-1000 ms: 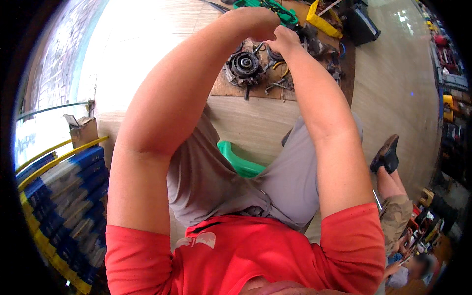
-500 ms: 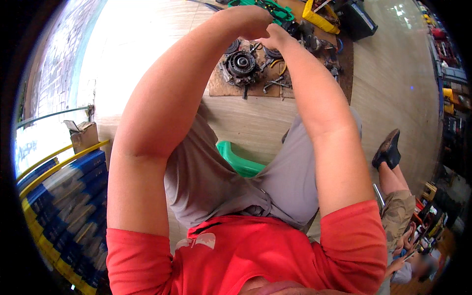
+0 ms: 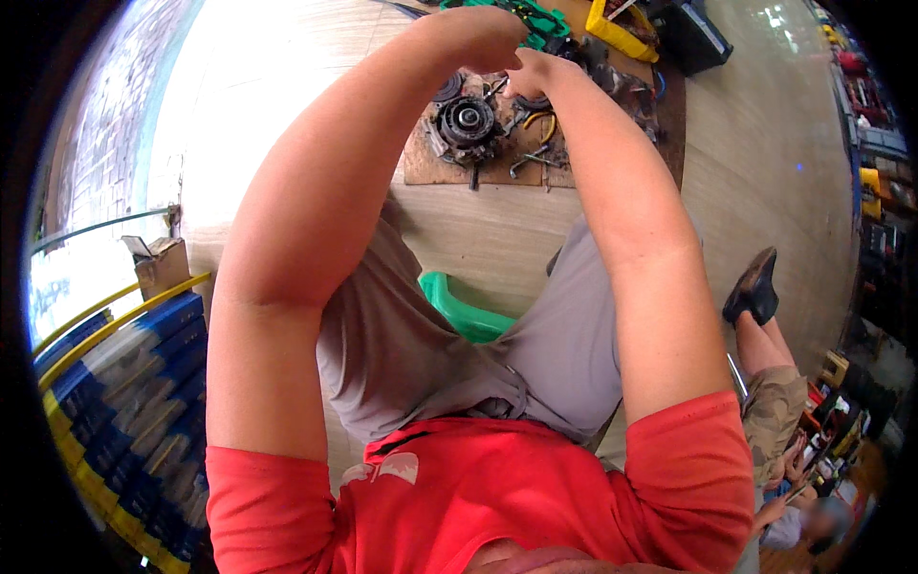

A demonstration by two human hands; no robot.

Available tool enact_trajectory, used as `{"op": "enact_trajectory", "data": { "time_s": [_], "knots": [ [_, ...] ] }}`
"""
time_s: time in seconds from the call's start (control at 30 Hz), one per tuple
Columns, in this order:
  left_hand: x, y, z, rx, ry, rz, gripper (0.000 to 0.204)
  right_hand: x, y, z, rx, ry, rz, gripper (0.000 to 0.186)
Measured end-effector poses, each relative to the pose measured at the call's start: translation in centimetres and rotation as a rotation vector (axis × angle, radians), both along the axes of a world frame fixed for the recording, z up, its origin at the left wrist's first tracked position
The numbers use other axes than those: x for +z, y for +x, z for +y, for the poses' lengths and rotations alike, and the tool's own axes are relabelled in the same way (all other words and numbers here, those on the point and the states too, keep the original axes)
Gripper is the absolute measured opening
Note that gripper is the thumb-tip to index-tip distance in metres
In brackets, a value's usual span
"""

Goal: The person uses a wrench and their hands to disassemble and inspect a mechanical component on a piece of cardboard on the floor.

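Observation:
Both my hands meet at the far side of a brown board [image 3: 421, 170] on the floor. My left hand [image 3: 490, 40] is bent inward with its fingers curled, and whatever it grips is hidden. Touching or almost touching it, my right hand [image 3: 536, 73] is closed too, fingers bent toward the left one; I cannot make out what is in it. Just nearer to me sits a dark, greasy round mechanical part [image 3: 469, 119] with a ringed centre. Another round dark part [image 3: 447, 89] lies beside it, partly behind my left forearm. Yellow-handled pliers [image 3: 547, 128] lie below my right hand.
Metal tools [image 3: 529, 161] lie at the board's near edge. Beyond my hands are a green tool case [image 3: 547, 21], a yellow tray [image 3: 612, 36] and a black box [image 3: 690, 43]. A green stool [image 3: 464, 311] shows between my legs. Stacked blue boxes [image 3: 143, 383] stand left; another person's foot [image 3: 754, 289] is at right.
The whole view has shifted slightly. My hands stay together in nearly the same place and pose, and the parts on the board lie as before.

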State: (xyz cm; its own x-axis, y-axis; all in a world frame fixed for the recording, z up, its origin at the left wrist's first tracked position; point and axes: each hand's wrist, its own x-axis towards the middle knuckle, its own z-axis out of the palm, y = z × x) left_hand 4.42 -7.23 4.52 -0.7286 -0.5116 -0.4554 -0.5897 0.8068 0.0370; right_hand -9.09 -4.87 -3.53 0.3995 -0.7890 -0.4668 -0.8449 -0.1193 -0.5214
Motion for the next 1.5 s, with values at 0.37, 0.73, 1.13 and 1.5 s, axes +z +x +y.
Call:
{"op": "enact_trajectory", "data": {
  "time_s": [0.37, 0.73, 1.13, 1.5],
  "knots": [
    [-1.3, -0.4, -1.3, -0.177, -0.04, 0.024, 0.016, -5.5, -1.3, -1.2, -0.015, -0.578, -0.107, 0.04],
    [1.8, 1.3, 1.4, 0.071, 0.081, 0.374, 0.026, -6.1, -1.5, -2.4, 0.019, -0.482, 0.187, 0.022],
    [1.1, 1.2, 1.2, 0.039, 0.016, 0.439, 0.033, -6.1, -1.7, -2.1, 0.028, -0.533, 0.169, 0.038],
    [0.7, 1.0, 1.2, 0.125, 0.121, 0.313, 0.043, 0.2, -0.3, 1.2, -0.291, -0.23, 0.221, 0.027]
  ]
}}
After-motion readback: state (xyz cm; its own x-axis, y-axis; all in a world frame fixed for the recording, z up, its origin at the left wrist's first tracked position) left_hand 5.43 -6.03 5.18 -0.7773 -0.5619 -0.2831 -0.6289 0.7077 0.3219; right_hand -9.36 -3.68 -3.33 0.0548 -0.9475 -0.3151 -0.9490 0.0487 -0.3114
